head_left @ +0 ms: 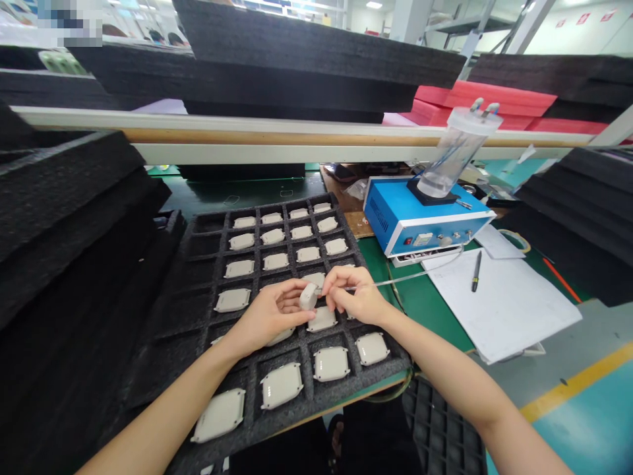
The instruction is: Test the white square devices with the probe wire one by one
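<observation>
My left hand (277, 307) pinches a cream watch case (308, 297) on edge above a black foam tray (307, 389). Closed around the end of a thin clear tube (390, 282), my right hand (353, 293) is at the case's right side. The tube's tip meets or nearly touches the case; the exact contact is too small to tell. Under both hands, similar cream watch cases (331, 364) lie in the tray's compartments, and several are partly covered by my hands. From my right hand the tube runs to a blue box-shaped machine (386, 221).
A clear cylinder (455, 152) stands tilted in view on the machine. Paper sheets (509, 310) with a pen (476, 272) lie at the right. Stacked black foam trays (64, 218) rise on the left, and a shelf rail (247, 135) crosses behind the tray.
</observation>
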{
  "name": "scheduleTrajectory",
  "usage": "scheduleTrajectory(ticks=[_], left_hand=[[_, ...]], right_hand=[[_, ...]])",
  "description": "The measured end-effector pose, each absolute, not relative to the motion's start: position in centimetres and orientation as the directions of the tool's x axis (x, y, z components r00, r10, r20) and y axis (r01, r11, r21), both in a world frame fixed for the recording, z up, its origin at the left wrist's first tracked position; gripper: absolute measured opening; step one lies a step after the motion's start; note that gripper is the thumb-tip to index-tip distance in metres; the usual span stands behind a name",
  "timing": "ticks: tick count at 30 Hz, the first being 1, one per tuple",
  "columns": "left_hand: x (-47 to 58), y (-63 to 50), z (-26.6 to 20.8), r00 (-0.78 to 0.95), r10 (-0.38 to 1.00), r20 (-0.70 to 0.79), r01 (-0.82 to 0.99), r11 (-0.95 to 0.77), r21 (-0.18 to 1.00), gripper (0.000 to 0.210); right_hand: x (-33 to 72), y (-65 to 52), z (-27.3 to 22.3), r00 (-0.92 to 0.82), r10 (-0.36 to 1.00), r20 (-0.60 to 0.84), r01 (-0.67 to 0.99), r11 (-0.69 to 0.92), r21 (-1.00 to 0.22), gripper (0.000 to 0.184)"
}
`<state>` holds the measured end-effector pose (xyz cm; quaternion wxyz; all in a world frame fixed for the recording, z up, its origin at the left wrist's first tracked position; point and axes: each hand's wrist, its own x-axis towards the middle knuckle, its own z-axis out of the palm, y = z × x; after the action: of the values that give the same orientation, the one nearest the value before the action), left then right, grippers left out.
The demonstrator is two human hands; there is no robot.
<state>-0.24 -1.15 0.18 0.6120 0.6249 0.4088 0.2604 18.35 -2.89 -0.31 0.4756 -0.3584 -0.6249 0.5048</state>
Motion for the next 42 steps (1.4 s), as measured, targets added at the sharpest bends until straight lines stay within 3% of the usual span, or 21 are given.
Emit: scheduleTrajectory(ticks=[42], left_hand=[[-0.45,-1.01,-0.03,0.550,0.821,-0.154,0.199,0.050,0.979,0.043]], right_hand=[[18.26,-2.95,-0.16,-0.284,0.931,0.231,-0.027,0.233,-0.972,0.011]])
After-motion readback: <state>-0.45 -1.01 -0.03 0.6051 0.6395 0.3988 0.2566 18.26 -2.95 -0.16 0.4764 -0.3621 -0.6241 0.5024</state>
